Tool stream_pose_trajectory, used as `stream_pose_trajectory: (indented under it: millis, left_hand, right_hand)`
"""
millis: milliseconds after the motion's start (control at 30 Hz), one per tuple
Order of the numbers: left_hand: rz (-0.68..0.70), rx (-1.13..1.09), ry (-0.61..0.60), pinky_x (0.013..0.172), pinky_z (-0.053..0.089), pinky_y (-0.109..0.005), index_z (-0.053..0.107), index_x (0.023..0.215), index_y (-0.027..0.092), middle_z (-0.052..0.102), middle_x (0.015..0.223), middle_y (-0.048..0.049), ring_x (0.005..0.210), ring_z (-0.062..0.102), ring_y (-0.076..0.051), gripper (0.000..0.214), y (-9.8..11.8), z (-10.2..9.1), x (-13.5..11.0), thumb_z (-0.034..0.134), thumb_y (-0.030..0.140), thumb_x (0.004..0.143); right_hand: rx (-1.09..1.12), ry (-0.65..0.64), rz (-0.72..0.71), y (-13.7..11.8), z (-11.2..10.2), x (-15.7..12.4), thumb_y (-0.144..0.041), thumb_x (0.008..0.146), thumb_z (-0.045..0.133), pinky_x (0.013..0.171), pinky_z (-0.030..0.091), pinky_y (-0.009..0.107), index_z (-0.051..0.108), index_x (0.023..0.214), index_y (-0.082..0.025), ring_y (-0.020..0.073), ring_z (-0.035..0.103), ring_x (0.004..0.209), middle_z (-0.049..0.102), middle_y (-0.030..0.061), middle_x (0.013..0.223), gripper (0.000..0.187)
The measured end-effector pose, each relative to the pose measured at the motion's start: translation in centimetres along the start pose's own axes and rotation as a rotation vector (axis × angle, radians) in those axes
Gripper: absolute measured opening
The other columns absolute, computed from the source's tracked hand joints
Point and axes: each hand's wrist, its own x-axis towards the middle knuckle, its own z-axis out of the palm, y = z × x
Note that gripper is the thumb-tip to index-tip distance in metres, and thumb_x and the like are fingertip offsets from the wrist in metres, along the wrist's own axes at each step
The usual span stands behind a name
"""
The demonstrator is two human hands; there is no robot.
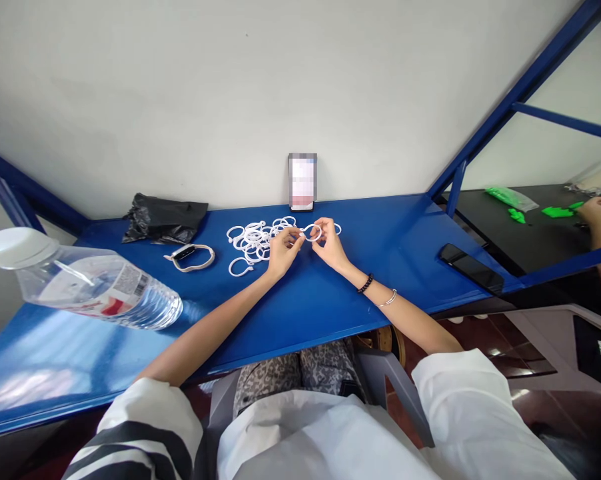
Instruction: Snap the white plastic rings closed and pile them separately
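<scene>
Bright, even daylight; soft faint shadows under left grip and right grip. Centre sharp: ring pinched between both reads clean. Glare patches on the glossy table, near left corner. Heavy fisheye bend at edges; bottle looms, slightly soft. Phone screen pixelated.

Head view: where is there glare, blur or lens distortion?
In the head view, glare whitens the glossy blue table at lower left; the screen of the upright phone is blurred; the wide lens bows the table edge and swells the clear plastic water bottle; the white plastic rings are sharp.
</scene>
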Motion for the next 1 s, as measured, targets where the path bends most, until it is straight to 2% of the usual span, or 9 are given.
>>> stream_pose_trajectory:
  millis: [167,400,533,800,1000]
  left_hand:
    - [-0.046,-0.087,-0.006,0.047,0.045,-0.019,0.061,0.091,0.017,0.061,0.072,0.0007,0.05,0.056,-0.008,0.033,-0.48,0.11,0.17,0.068,0.047,0.079]
    - [-0.092,-0.168,0.02,0.049,0.048,-0.02,0.064,0.093,0.014,0.064,0.07,-0.0013,0.051,0.056,-0.008,0.036,-0.69,0.24,0.39,0.067,0.047,0.079]
    - [-0.068,-0.17,-0.005,0.052,0.049,-0.022,0.066,0.095,0.013,0.065,0.071,-0.0024,0.053,0.056,-0.008,0.033,-0.83,0.24,0.39,0.064,0.043,0.082]
    - [-0.016,-0.127,-0.025,0.057,0.051,-0.023,0.065,0.114,0.013,0.063,0.078,-0.0033,0.059,0.059,-0.01,0.038,-0.84,0.2,0.23,0.061,0.038,0.086]
    - [-0.004,-0.116,-0.032,0.057,0.049,-0.023,0.067,0.106,0.015,0.061,0.071,-0.0019,0.059,0.058,-0.01,0.032,-0.47,0.09,0.24,0.06,0.039,0.087]
  right_hand:
    - [-0.054,-0.011,0.004,0.17,-0.03,-0.11,-0.015,0.074,0.055,0.066,0.049,0.029,0.038,0.105,-0.024,0.0146,0.059,0.074,0.056,0.001,0.091,0.037]
    - [-0.137,0.008,-0.015,0.29,-0.07,-0.17,-0.015,0.076,0.058,0.07,0.054,0.034,0.041,0.105,-0.024,0.016,0.062,0.075,0.059,0.0043,0.1,0.035]
    - [-0.157,0.014,-0.047,0.45,-0.31,0.01,-0.014,0.074,0.059,0.068,0.054,0.032,0.041,0.103,-0.024,0.0141,0.062,0.074,0.054,0.0074,0.115,0.036]
    - [-0.141,-0.011,-0.069,0.37,-0.35,0.04,-0.017,0.073,0.062,0.061,0.052,0.029,0.039,0.1,-0.024,0.0116,0.061,0.069,0.05,0.0073,0.116,0.036]
    - [-0.128,-0.024,-0.074,0.08,-0.44,0.02,-0.018,0.07,0.064,0.058,0.05,0.029,0.04,0.097,-0.024,0.0101,0.058,0.065,0.048,0.0063,0.116,0.037]
